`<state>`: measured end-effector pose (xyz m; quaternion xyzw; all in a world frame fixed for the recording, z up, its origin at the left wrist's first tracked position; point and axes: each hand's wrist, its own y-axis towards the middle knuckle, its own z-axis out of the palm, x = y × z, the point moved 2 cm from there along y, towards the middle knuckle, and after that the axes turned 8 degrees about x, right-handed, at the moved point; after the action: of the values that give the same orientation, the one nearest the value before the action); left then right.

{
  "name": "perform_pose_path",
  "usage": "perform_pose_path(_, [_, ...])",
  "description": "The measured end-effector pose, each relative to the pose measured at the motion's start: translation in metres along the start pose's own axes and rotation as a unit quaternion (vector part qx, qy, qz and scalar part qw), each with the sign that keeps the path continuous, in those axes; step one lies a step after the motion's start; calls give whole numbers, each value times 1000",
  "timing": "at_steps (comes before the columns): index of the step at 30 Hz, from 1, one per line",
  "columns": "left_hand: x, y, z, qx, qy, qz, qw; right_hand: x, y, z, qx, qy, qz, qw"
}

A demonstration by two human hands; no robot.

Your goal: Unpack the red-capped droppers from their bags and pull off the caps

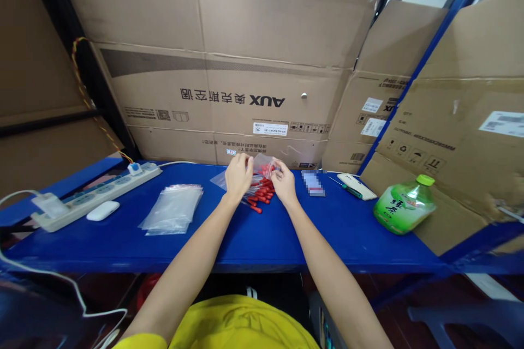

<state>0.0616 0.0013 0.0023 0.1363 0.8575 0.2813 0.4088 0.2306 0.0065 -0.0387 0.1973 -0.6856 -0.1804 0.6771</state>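
Blue shelf; hands pinch crinkly clear bag.

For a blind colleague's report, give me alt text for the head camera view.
The left hand and right hand hold a clear bag over red-tipped parts on a blue table. A power strip and spare bags lie left, a green bottle right, cardboard boxes behind.

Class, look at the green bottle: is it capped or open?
Capped: the bottle has a light-green cap seated on its neck.
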Motion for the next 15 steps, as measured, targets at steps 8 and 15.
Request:
perform_pose_path(8, [32, 14, 23, 142, -502, -271, 809, 13, 0, 4, 24, 25, -1, 999])
perform_pose_path(15, [35, 13, 15, 72, -500, -248, 827, 9, -3, -4, -11, -169, -24, 985])
